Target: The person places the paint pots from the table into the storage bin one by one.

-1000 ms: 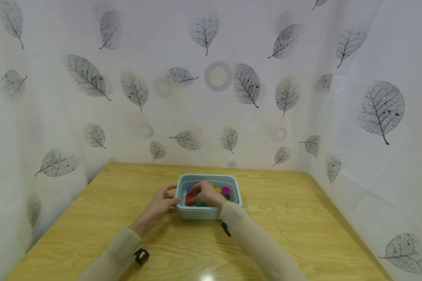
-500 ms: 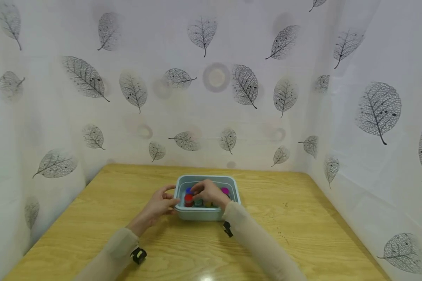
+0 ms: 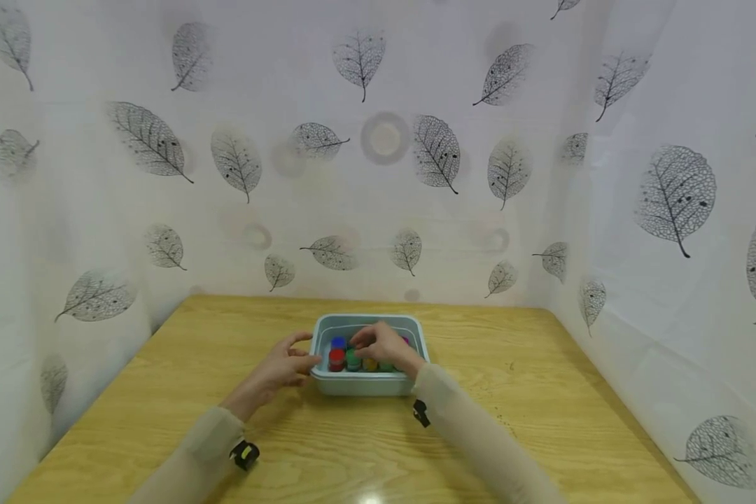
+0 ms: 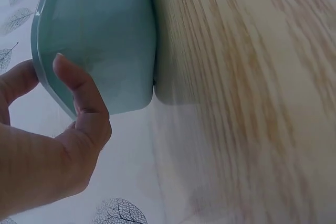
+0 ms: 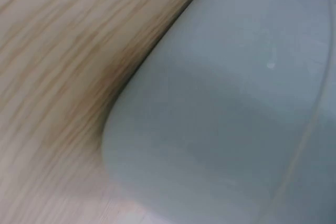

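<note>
A light blue-green plastic basin (image 3: 360,385) stands on the table, with several small lidded jars inside. A red-topped jar (image 3: 337,360) sits at the front left, a blue-topped one (image 3: 338,343) behind it. Beside the red one is a green-topped jar (image 3: 353,361). My left hand (image 3: 283,364) holds the basin's left end; in the left wrist view its thumb (image 4: 79,85) lies against the outer wall by the rim. My right hand (image 3: 381,344) is over the jars, fingers bent, fingertips close to the green-topped jar. Whether it pinches anything is hidden. The right wrist view shows only the basin's wall (image 5: 220,103).
The wood-grain table (image 3: 516,392) extends around the basin. A white curtain (image 3: 365,203) with dark leaf prints hangs behind and along both sides. Dark wrist-worn devices (image 3: 245,455) sit below both sleeves. Partly hidden jars (image 3: 369,365) stand under the right hand.
My right hand has moved right, from over the red-topped jar to beside the green-topped one, uncovering the red, blue and green tops. My left hand stays at the basin's left end.
</note>
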Demonstrator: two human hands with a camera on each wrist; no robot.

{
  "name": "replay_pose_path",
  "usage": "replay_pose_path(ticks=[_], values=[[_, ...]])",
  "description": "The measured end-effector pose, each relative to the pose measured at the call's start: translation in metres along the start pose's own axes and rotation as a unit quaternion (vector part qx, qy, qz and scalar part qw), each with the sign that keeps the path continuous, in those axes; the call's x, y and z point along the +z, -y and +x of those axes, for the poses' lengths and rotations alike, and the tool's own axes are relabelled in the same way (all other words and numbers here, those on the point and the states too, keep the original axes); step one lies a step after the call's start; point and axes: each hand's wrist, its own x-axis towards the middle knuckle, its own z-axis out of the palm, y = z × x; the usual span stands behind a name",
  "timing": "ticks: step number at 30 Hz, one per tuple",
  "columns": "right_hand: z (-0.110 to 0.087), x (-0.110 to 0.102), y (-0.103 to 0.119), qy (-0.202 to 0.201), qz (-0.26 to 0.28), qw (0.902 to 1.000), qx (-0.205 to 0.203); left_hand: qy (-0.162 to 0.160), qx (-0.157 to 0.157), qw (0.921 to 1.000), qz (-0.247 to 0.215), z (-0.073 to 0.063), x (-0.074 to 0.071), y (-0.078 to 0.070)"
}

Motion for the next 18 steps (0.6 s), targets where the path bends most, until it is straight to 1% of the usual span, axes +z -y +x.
replay_pose_path(ticks=[4, 8, 14, 16, 18], values=[[-0.006, -0.008, -0.004, 0.006, 0.016, 0.9997, 0.016, 0.008, -0.004, 1.0000, 0.002, 0.003, -0.002, 0.000], [-0.010, -0.018, -0.006, -0.006, 0.041, 0.9989, 0.023, 0.007, -0.006, 1.0000, -0.001, 0.008, -0.006, 0.000], [-0.021, -0.035, -0.010, -0.009, 0.089, 0.9959, 0.011, -0.010, -0.010, 0.9999, -0.001, 0.013, -0.007, -0.001], [-0.025, -0.041, -0.011, -0.013, 0.090, 0.9959, 0.003, -0.014, -0.007, 0.9999, 0.002, 0.014, -0.007, -0.001], [-0.030, -0.047, -0.010, -0.031, 0.081, 0.9962, 0.007, -0.014, 0.003, 0.9998, 0.014, 0.014, -0.008, -0.003]])
